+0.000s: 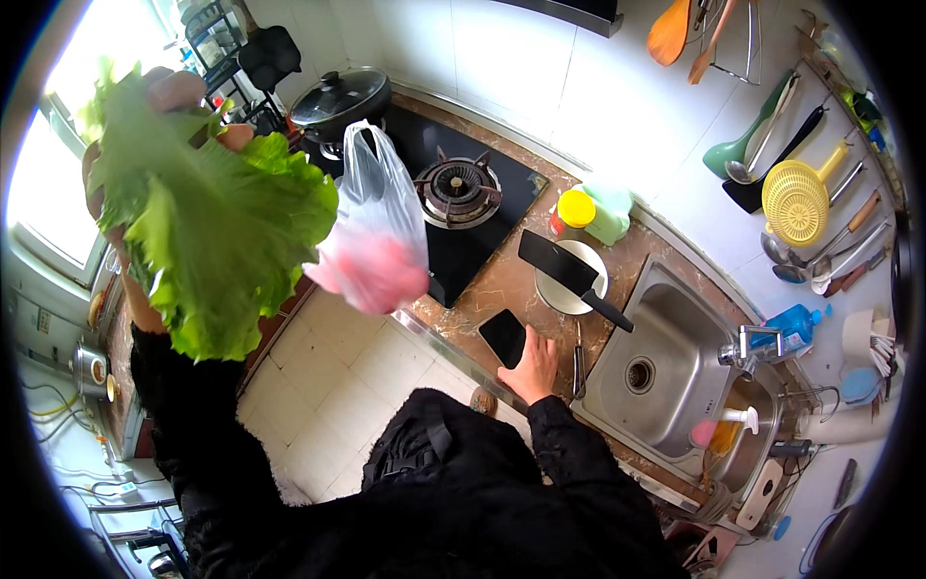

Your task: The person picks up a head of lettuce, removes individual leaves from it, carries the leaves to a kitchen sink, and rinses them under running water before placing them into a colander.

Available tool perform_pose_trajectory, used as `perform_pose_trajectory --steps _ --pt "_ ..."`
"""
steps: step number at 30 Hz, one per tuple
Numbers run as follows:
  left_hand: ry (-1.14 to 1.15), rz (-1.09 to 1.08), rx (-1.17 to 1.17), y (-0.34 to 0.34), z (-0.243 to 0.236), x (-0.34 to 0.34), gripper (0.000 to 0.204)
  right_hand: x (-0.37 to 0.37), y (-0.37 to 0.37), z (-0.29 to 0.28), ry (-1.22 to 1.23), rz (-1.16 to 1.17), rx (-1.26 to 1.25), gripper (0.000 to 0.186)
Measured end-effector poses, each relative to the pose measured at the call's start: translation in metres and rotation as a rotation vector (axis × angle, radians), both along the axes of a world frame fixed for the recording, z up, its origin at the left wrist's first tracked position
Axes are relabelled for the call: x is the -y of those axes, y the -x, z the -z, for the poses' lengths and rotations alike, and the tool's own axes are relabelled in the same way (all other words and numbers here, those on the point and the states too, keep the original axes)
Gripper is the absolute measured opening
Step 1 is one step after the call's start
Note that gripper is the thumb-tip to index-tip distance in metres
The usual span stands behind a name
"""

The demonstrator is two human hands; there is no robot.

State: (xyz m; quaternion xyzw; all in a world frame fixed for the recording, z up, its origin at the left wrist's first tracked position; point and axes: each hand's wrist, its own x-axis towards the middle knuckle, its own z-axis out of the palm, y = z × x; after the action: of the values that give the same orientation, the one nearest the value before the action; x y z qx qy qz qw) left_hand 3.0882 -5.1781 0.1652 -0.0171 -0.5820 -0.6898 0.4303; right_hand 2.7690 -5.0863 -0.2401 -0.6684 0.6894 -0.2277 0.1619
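Note:
A large leafy head of green lettuce (207, 217) is raised at the left, mostly covering my left hand (176, 92). That hand's fingers close round the leaves. On the counter, my right hand (533, 369) grips the lower right edge of a black smartphone (503, 338) between thumb and fingers. The phone lies flat near the counter's front edge. Beside the lettuce is a thin clear plastic bag (386, 207) with blurred pink contents, at the front of the stove. Whether it rests there or hangs, I cannot tell.
A black cleaver (559, 262) lies across a white bowl (585, 256), its handle toward the sink (666, 338). A small knife (579, 362) is next to my right hand. Behind stand a yellow-lidded jar (576, 209), the gas burner (457, 188) and a lidded pan (338, 101).

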Motion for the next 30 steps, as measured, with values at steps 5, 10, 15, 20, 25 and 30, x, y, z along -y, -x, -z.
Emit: perform_pose_trajectory --steps 5,10,15,20,25,30 --pt "-0.113 -0.072 -0.126 0.059 0.040 0.041 0.036 0.010 0.026 0.012 0.010 0.059 -0.008 0.080" --pt "-0.200 -0.182 -0.091 0.054 0.065 0.069 0.044 0.014 0.019 0.016 0.057 0.054 -0.002 0.082" --pt "-0.279 0.053 -0.054 0.059 0.074 0.085 0.048 0.012 0.019 0.017 0.000 0.124 -0.022 0.083" --pt "-0.341 -0.005 -0.035 0.043 0.083 0.092 0.051 0.014 0.007 0.011 -0.146 0.171 -0.069 0.085" --pt "-0.337 -0.096 0.054 0.031 0.109 0.106 0.061 0.013 0.008 0.018 -0.132 0.192 -0.079 0.087" --pt "-0.345 -0.180 0.154 0.017 0.119 0.129 0.061 0.011 0.006 0.017 -0.139 0.174 -0.108 0.089"
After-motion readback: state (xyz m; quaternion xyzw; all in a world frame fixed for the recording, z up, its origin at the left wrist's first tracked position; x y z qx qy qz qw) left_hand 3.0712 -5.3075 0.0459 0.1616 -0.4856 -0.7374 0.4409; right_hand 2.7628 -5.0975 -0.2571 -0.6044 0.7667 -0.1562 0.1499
